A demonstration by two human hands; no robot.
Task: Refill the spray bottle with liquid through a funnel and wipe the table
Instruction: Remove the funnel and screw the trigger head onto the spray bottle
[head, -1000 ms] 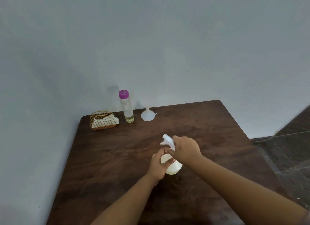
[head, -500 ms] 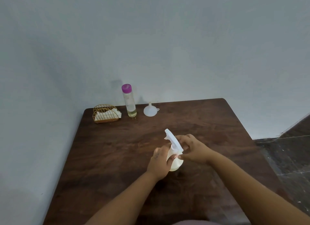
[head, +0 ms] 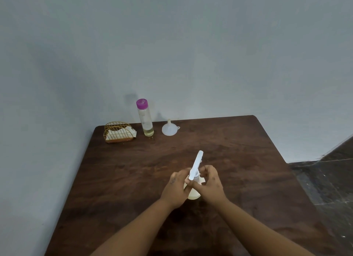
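Head view: the spray bottle [head: 193, 193] stands mid-surface [head: 238, 150], left hand [head: 176, 187] wrapped round its body, right hand [head: 210, 183] pinching the collar under the nozzle head [head: 196, 164]. Best to brace the base firmly, twist evenly and keep it upright; funnel [head: 169, 128] waits at the back.

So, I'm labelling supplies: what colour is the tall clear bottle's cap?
Purple cap, clearest in the head view.

Dark wooden table [head: 114, 179] bears napkin holder [head: 118, 132], clear bottle [head: 145, 118], funnel [head: 169, 128], spray bottle [head: 194, 193].
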